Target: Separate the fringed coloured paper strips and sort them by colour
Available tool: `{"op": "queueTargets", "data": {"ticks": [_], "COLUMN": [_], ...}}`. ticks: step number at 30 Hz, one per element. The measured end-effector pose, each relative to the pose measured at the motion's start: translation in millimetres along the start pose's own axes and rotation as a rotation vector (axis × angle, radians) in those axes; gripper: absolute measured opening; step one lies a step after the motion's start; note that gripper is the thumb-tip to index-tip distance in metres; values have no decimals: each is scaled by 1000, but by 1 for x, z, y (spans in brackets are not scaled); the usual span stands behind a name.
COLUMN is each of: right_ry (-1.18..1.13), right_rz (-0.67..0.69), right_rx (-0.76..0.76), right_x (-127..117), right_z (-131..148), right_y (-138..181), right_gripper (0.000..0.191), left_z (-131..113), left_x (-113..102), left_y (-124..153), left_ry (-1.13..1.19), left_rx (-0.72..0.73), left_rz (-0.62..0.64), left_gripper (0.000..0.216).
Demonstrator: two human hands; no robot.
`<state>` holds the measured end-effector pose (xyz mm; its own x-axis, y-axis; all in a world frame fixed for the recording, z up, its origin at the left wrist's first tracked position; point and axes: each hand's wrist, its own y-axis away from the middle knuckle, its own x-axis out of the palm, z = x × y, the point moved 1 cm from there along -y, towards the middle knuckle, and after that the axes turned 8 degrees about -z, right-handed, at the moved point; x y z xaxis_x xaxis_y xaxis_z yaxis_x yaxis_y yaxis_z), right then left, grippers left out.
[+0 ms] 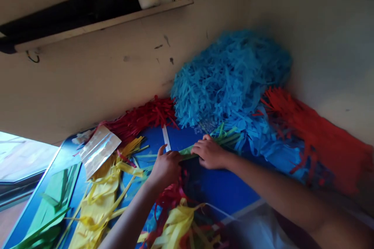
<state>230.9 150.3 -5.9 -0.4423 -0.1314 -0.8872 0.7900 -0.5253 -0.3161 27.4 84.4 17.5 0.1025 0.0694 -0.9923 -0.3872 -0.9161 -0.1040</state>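
My left hand [166, 165] and my right hand [209, 151] meet over a blue table [224, 186]. Both are closed on a bundle of green paper strips [189, 150] that runs between them and fans out to the right of my right hand. My left hand pinches the near end, with one finger raised. A white strip [166, 138] lies just behind my left hand. Red and yellow strips [175, 218] pile up below my left wrist.
A big heap of blue shredded paper [230, 78] fills the back corner, with orange-red strips [315, 136] to its right and dark red strips [143, 118] to its left. Yellow strips [99, 198], green paper [49, 206] and a shiny clear packet [99, 149] lie at left. A shelf [102, 23] hangs on the wall.
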Motion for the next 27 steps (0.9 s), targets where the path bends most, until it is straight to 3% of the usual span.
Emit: {"op": "queueTargets", "data": {"ticks": [3, 7, 16, 27], "right_ry": [-42, -29, 27, 73], "right_rz": [-19, -2, -31, -55], "right_rx": [65, 138, 301, 373], "right_x": [4, 7, 6, 14], "right_z": [-8, -18, -28, -27], "right_y": [-2, -6, -11, -16], "right_gripper": [27, 7, 21, 16], "left_z": [7, 11, 26, 27], "left_x": [3, 9, 19, 18], "left_y": [2, 7, 8, 6], "left_ry": [42, 64, 120, 80], "left_rx": [-43, -110, -316, -480], "left_rz": [-42, -94, -125, -79], "left_gripper": [29, 23, 29, 26]}}
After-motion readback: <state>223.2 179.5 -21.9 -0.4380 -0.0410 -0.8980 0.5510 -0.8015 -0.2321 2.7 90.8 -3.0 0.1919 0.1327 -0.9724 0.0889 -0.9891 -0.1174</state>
